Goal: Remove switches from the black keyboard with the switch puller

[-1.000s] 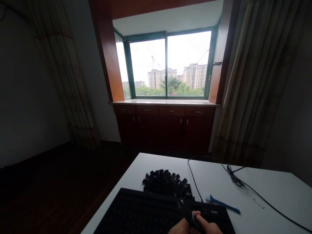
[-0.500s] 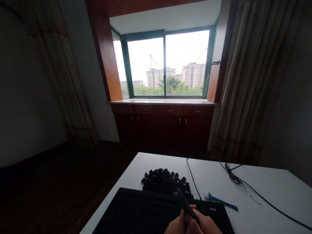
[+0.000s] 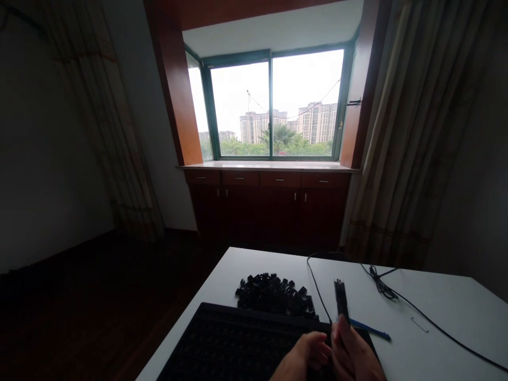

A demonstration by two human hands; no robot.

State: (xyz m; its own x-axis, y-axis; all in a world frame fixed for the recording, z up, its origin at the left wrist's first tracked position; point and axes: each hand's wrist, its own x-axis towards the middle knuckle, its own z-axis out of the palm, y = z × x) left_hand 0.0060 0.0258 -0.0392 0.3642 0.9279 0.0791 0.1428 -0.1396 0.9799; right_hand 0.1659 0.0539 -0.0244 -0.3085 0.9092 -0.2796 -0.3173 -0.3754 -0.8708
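My right hand [image 3: 353, 357] is shut on a narrow black tool [image 3: 341, 299], which stands upright above the keyboard's far right corner. My left hand [image 3: 305, 355] sits beside it over a black keyboard [image 3: 238, 338] with its fingers curled, and the frame's bottom edge cuts off part of it. A heap of black keycaps [image 3: 275, 295] lies just beyond the keyboard's far edge. The keyboard's right side is hidden behind my hands.
The white table [image 3: 448, 301] holds a blue-handled brush [image 3: 369, 329] and a coiled black cable [image 3: 380, 280] to the right. A small thin metal piece [image 3: 419, 324] lies there too. The table's left edge drops to a dark floor.
My right hand has lifted the black tool off the keyboard's far edge and stands it upright. My hands have parted a little, and the brush's bristle end is now hidden behind them.
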